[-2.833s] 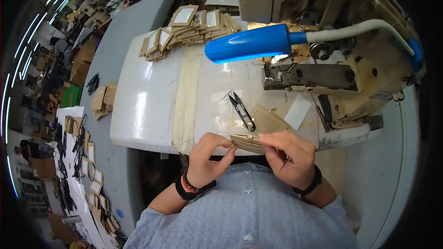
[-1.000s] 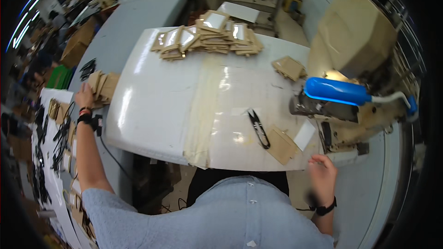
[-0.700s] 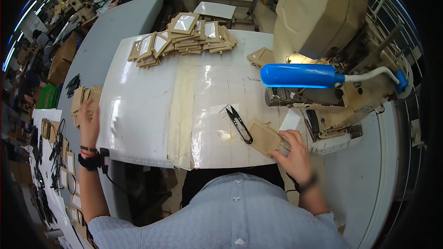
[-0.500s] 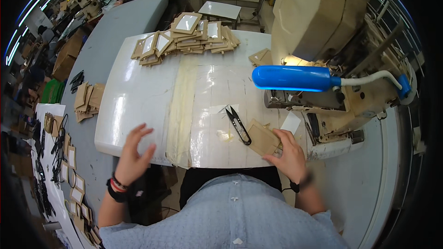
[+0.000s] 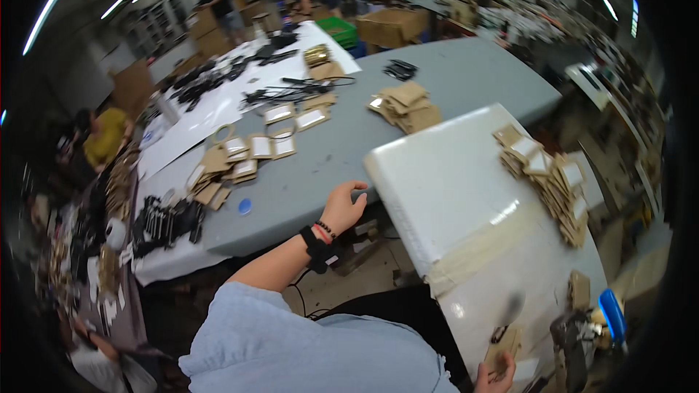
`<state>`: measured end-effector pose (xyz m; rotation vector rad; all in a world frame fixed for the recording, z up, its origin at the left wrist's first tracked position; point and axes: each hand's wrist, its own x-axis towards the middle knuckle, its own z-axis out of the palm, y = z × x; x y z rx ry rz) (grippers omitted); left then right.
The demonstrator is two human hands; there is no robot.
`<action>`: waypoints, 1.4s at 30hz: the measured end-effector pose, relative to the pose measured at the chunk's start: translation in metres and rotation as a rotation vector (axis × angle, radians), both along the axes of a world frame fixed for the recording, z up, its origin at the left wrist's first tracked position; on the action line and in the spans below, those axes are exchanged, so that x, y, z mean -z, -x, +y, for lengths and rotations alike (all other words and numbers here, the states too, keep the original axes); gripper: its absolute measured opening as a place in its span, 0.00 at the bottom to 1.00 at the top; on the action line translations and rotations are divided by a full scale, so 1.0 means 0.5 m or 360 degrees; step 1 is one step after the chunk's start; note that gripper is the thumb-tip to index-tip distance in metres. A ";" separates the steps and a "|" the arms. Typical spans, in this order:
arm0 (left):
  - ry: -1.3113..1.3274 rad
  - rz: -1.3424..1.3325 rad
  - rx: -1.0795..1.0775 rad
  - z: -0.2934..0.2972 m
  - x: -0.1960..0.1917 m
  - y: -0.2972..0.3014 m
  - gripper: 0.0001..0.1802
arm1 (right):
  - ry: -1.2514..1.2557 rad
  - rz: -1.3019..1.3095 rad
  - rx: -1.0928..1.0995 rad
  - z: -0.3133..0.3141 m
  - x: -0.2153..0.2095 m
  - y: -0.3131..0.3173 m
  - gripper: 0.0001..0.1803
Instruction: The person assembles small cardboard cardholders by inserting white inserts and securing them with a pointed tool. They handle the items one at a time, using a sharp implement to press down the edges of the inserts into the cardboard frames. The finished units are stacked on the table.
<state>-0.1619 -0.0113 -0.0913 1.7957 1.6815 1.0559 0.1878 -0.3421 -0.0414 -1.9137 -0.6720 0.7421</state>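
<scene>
My left hand [image 5: 342, 204] is open with the fingers loosely curled, held over the near edge of the grey table [image 5: 437, 65], close to the corner of the white worktop [image 5: 451, 189]. It holds nothing. A black band and beaded bracelets sit on its wrist. My right hand [image 5: 499, 377] shows only at the bottom edge, fingertips against a tan flat piece [image 5: 502, 349] on the white worktop; its grip is unclear. Dark snips [image 5: 499, 333] lie just beyond that piece.
A pile of tan pieces [image 5: 406, 105] lies on the grey table, another pile [image 5: 550, 175] on the white worktop. Windowed tan cards [image 5: 247, 149] and black parts [image 5: 171, 218] spread to the left. A sewing machine [image 5: 575, 342] and blue lamp [image 5: 611, 313] stand lower right. People work far left.
The view has swung sharply left. My left hand has moved off the white worktop out to the grey table's edge. My right hand stays by the tan piece.
</scene>
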 end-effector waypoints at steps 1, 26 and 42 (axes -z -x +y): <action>-0.0007 0.0044 -0.0123 0.006 0.012 0.044 0.16 | 0.0016 0.0098 -0.0101 0.001 0.009 -0.010 0.28; 0.1052 0.1653 -0.0424 0.121 -0.035 0.531 0.67 | 0.0069 -0.0008 -0.0805 0.069 0.120 -0.064 0.32; 0.0493 0.1865 -0.0728 0.117 0.071 0.564 0.27 | 0.0015 0.0176 -0.0902 0.089 0.108 -0.066 0.32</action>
